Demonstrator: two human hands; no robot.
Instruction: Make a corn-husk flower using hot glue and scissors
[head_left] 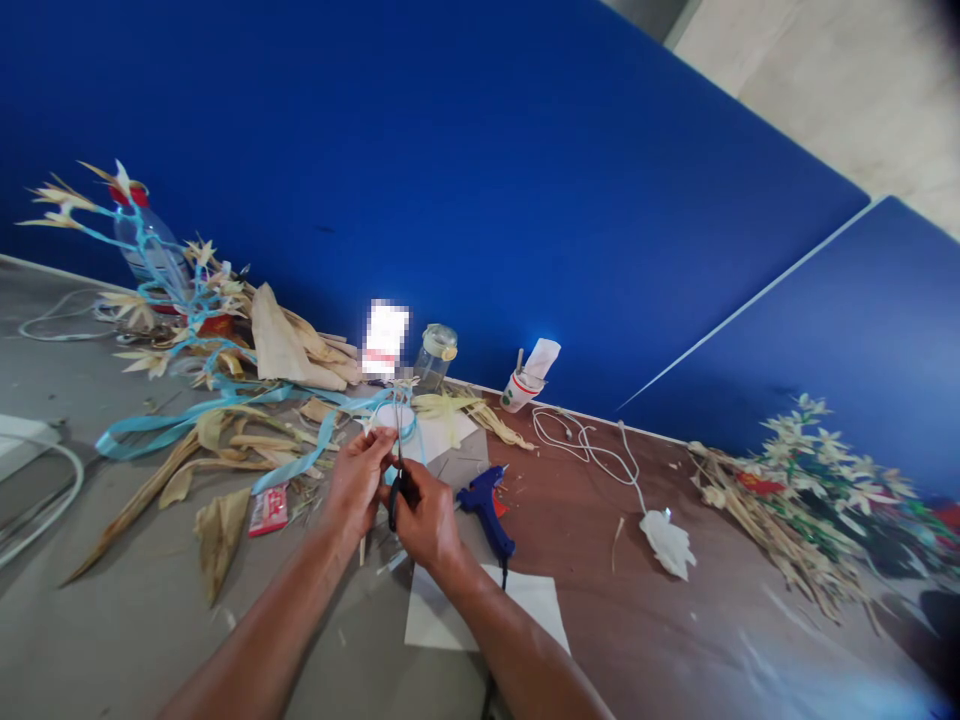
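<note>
My right hand (426, 515) is closed around the black handles of a pair of scissors (399, 490), whose thin blades point up and away from me. Close beside it, my left hand (360, 478) is pinched at the fingertips near the blades. What it holds is too small to make out. Just beyond my fingers stands a white roll (395, 418) with light blue ribbon about it. Pale dried husk strips (450, 410) lie behind that. To the right of my right hand rests a blue glue gun (491, 510).
Light blue ribbon (172, 420), dried husks (221, 535) and a red packet (268, 510) lie left. Behind stand a glass jar (435, 358) and a paper cup (519, 390). A white cable (592, 445) and husk flowers (825, 470) are right. White paper (536, 605) lies under my right forearm.
</note>
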